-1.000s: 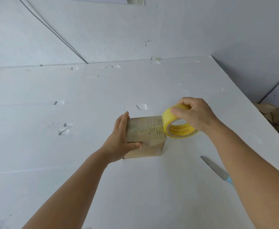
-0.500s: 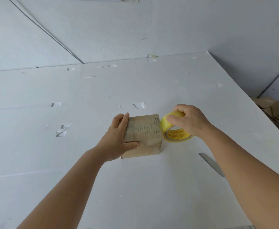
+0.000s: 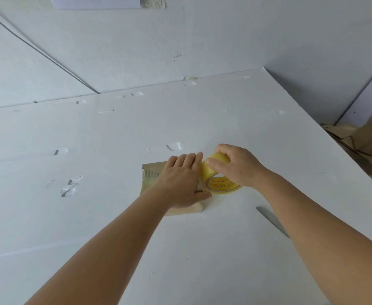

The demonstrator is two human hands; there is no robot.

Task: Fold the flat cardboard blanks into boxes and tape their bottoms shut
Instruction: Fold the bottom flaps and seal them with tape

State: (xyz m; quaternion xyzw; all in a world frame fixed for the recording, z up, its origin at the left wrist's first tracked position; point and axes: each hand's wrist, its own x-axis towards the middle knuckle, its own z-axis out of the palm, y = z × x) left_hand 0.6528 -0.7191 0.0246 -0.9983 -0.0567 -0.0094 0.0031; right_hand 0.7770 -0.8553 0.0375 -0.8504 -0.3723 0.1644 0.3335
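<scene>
A small brown cardboard box (image 3: 151, 176) sits on the white table (image 3: 202, 249), with clear tape across its top. My left hand (image 3: 181, 181) lies flat on the top of the box with straight fingers, covering most of it. The thumb reaches over the near right edge. My right hand (image 3: 235, 165) grips a yellow roll of tape (image 3: 217, 177) at the box's right side. The roll touches the box's right edge, and my left fingertips reach the roll.
A knife blade (image 3: 272, 221) lies on the table right of the box, partly hidden by my right forearm. Brown cardboard pieces (image 3: 365, 137) are piled off the table's right edge. White walls stand behind the table. Several dents mark the table's surface.
My left hand has moved from the box's left side onto its top, fingers now flat. The right hand has brought the tape roll down against the box's right edge.
</scene>
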